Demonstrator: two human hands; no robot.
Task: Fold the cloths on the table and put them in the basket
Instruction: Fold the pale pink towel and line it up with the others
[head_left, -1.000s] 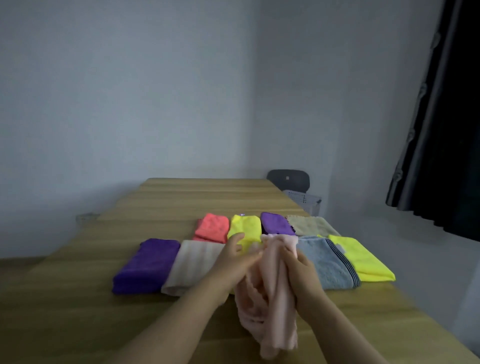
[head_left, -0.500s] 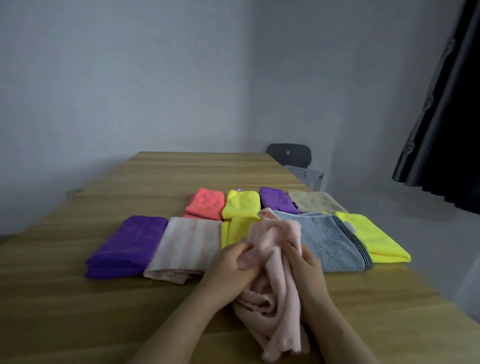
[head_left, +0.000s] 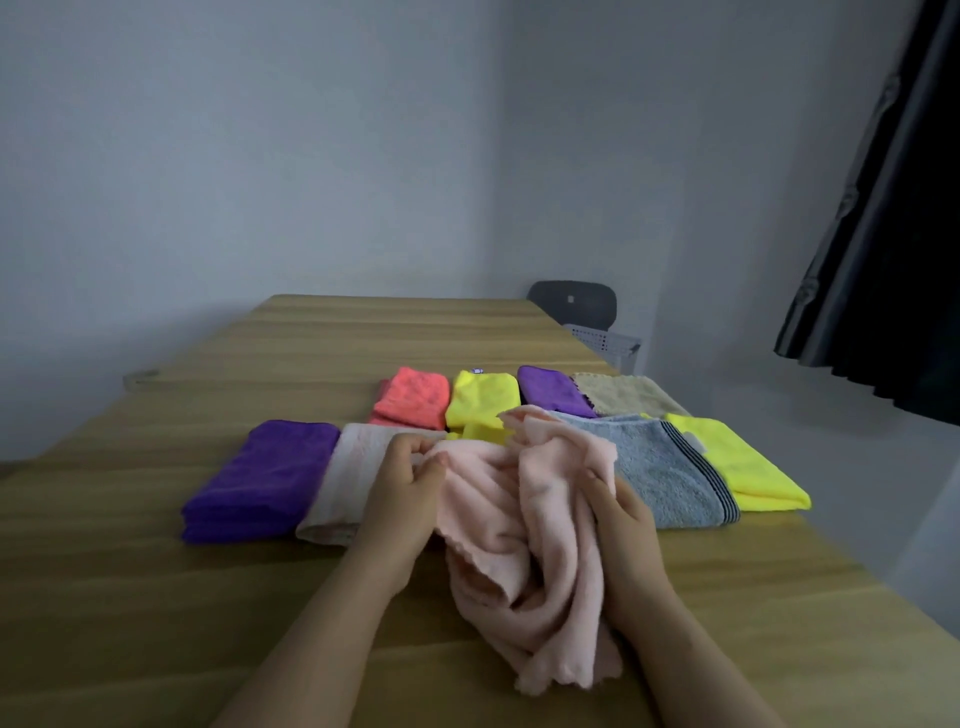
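a person's left hand (head_left: 402, 483) and right hand (head_left: 621, 512) work a crumpled pink cloth (head_left: 509, 545) at 6 o'clock on the table (head_left: 156, 623), as seen on my head-camera feed. the hands are apart with the cloth bunched between them: the left pinches an upper edge at the cloth's 10 o'clock, and the right has its fingers curled into a fold at its 3 o'clock. the cloth's lower end trails on the wood toward me, while its lifted top hides part of the row behind. that row, folded by the look of it, runs from a purple cloth (head_left: 265, 478) at 9 o'clock of the hands, past a striped cloth (head_left: 348, 478) touching it, to a grey towel (head_left: 665, 467) and a yellow cloth (head_left: 737, 467) at 2 o'clock. a coral cloth (head_left: 413, 397) and a beige cloth (head_left: 628, 395) lie in a second row at 12 o'clock. the basket (head_left: 605, 343) sits off the table's far right edge at 1 o'clock, by a chair (head_left: 571, 301), well apart from the hands; i cannot tell what is in it. i judge the step in hand to be opening out the pink cloth, with its fold not yet begun. the next move, as i read it, calls for finding two corners, drawing the hands wider and laying the cloth flat on the bare wood at 6 o'clock, clear of the folded row.
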